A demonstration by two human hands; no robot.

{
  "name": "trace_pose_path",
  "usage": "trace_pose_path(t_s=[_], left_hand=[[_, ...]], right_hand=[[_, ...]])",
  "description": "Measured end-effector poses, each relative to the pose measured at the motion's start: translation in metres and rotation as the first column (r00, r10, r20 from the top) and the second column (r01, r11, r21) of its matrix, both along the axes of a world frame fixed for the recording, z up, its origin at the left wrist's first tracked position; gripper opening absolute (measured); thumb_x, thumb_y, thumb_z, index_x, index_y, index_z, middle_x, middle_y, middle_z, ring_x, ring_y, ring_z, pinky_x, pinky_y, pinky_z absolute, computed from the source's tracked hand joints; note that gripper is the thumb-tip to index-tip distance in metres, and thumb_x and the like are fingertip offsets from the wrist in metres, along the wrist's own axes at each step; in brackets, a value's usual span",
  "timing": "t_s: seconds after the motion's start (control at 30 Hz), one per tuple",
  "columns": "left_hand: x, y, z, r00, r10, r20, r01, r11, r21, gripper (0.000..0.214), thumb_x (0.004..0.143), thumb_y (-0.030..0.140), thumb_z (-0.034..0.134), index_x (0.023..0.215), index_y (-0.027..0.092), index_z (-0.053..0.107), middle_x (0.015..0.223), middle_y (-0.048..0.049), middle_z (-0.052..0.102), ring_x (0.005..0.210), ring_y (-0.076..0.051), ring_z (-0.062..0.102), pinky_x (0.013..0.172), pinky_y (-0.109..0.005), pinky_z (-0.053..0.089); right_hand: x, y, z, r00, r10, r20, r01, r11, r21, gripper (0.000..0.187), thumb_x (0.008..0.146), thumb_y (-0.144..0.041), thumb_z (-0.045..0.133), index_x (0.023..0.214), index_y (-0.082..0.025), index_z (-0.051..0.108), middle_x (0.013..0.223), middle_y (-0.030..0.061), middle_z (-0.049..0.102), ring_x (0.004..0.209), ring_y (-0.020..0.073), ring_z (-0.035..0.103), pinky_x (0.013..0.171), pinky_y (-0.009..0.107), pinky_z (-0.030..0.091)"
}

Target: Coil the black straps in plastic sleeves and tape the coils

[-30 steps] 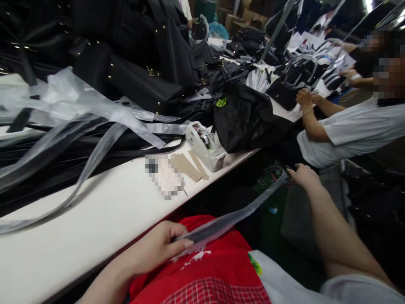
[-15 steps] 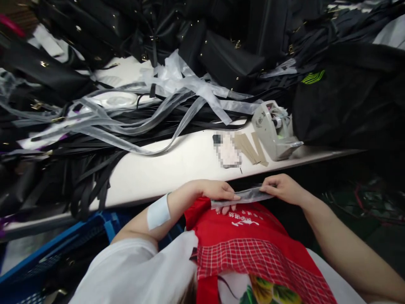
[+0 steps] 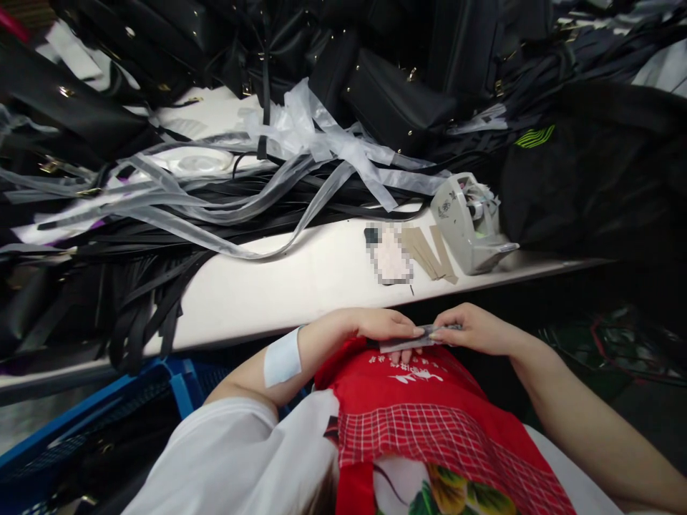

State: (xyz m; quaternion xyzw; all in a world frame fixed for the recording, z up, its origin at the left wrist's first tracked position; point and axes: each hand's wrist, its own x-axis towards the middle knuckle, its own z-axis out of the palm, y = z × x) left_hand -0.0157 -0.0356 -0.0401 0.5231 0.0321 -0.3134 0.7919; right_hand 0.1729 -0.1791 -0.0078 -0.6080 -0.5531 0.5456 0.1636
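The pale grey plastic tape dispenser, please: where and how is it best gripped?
Probably around the lower body of the dispenser, below its open top, from the near side of the white table: that side is exposed, while black green-striped fabric crowds its right.

My shirt [image 3: 215, 458]: white, short-sleeved, the cloth lightly creased. Over it, my apron [image 3: 472, 390]: plain red, bearing a white print [image 3: 416, 377] of small characters above a splashed, irregular figure; the characters are too small to read. Upper panel [image 3: 424, 436]: red, crossed by thin white lines in a check. Strap [image 3: 355, 490]: solid red. Beside it, a leaf print [image 3: 451, 493] in green and yellow-brown on white. On my left forearm, a patch [image 3: 283, 359]: pale blue, squarish, flat. Both my hands [image 3: 475, 330] are bare.
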Motion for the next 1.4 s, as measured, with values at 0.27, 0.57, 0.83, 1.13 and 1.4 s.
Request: trace_pose_path(t_s=[0.27,0.57,0.83,1.13,1.4], left_hand=[[-0.018,0.013,0.007,0.99,-0.041,-0.136,0.033,0.998,-0.062,0.05,0.081,0.063,0.058,0.076,0.014,0.062,0.048,0.0062,0.038,0.039,-0.007,0.034,0.037,-0.018,0.026],[-0.001,0.047,0.082,0.474,0.88,0.033,-0.77,0.432,-0.469,0.019,0.089,0.031,0.059,0.092,0.013,0.062,0.056,0.0065,0.042,0.046,-0.004,0.041,0.048,-0.014,0.04],[0.03,0.034,0.063,0.388,0.267,0.882,-0.916,0.213,0.339,0.029,0.095,0.028,0.041,0.113,0.015,0.06,0.1,-0.0119,0.067,0.098,-0.022,0.062,0.092,-0.04,0.047],[0.024,-0.013,0.071,0.811,-0.144,0.567,-0.522,0.259,0.813,0.037,0.096,0.037,0.034,0.081,0.017,0.062,0.072,-0.0051,0.064,0.066,-0.017,0.058,0.067,-0.028,0.044],[0.011,-0.014,0.085,0.882,0.365,0.299,-0.42,0.895,0.147,0.062,0.088,0.069,0.038,0.068,0.015,0.06,0.047,0.0043,0.041,0.044,-0.008,0.036,0.055,-0.023,0.04]], right_hand=[[0.025,-0.001,0.01,0.996,-0.062,0.06,0.061,0.998,0.026,0.041,0.082,-0.053,0.062,0.078,-0.014,0.073,0.068,0.0031,0.069,0.063,0.0161,0.058,0.06,0.025,0.041],[0.0,0.002,-0.024,0.917,-0.353,0.183,0.283,0.903,0.323,0.037,0.09,-0.047,0.053,0.105,-0.018,0.069,0.089,0.0079,0.07,0.085,0.0239,0.064,0.081,0.036,0.049],[-0.061,-0.022,0.057,0.729,-0.181,-0.66,0.343,0.931,0.123,0.051,0.094,-0.057,0.047,0.09,-0.013,0.072,0.05,-0.0007,0.054,0.04,0.0069,0.043,0.04,0.017,0.03],[0.013,-0.006,0.053,0.468,-0.606,-0.644,0.785,0.619,-0.012,0.047,0.084,-0.058,0.06,0.064,-0.015,0.062,0.036,-0.0014,0.051,0.026,0.007,0.037,0.028,0.016,0.02],[0.03,-0.003,0.053,0.799,-0.582,-0.153,0.59,0.71,0.383,0.044,0.075,-0.049,0.073,0.104,-0.017,0.065,0.096,0.01,0.07,0.08,0.0206,0.066,0.068,0.03,0.055]])
